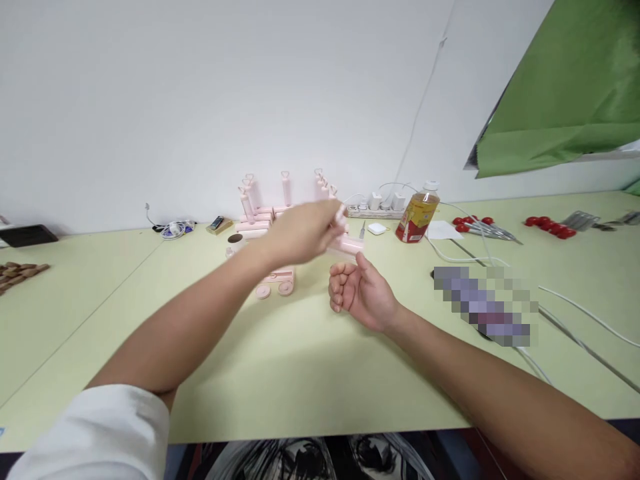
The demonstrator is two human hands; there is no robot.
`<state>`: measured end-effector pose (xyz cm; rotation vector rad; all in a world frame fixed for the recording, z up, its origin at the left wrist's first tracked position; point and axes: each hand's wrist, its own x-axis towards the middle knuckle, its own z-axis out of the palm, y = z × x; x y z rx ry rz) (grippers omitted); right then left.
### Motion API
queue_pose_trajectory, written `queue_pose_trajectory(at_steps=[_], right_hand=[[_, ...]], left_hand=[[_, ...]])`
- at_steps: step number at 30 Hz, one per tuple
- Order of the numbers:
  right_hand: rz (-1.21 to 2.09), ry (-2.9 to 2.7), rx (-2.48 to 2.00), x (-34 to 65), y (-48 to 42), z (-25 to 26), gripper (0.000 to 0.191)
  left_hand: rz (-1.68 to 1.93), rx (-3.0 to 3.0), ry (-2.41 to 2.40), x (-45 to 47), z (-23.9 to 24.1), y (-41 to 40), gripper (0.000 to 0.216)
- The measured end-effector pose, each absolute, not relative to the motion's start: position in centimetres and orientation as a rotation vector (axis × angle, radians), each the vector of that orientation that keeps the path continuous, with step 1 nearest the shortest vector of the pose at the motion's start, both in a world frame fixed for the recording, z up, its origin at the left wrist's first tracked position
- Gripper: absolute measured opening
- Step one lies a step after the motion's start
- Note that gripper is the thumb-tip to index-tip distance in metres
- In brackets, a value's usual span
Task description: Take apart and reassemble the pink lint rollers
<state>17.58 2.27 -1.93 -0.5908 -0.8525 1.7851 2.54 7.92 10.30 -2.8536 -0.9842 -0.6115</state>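
My left hand reaches across to the right, its fingers closed on a small pale-pink piece that is blurred and partly hidden. Just under those fingertips is a clear pink tube; whether the hand touches it I cannot tell. My right hand is below the tube, palm turned up, fingers loosely curled, thumb apart, nothing visible in it. Behind my left hand stand several pink tubes with heart-shaped loops on top, among pink blocks. Two round pink discs lie by a pink tray-like piece.
A drink bottle stands at the right, near a power strip and white cables. Further right lie red-handled tools and a pixelated object. At left are a coiled cable, a small box and brown pieces.
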Motion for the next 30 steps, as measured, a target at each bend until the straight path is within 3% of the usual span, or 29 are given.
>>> queue_pose_trajectory(at_steps=[6,13,30], right_hand=[[1.769,-1.08,-0.683,16.7,2.1,-4.0,0.039],[1.725,-1.175,-0.815,16.6,3.0,-4.7,0.04],[1.709,-1.386,-0.906,16.3,2.7,-5.1,0.04]], left_hand=[[-0.946,-2.683,-1.492,-0.9,14.2,15.3,0.025],[-0.891,-2.517,-1.955,-1.9,12.1,24.3,0.023],[-0.756,-2.452,-2.073,0.0,7.3,30.7,0.031]])
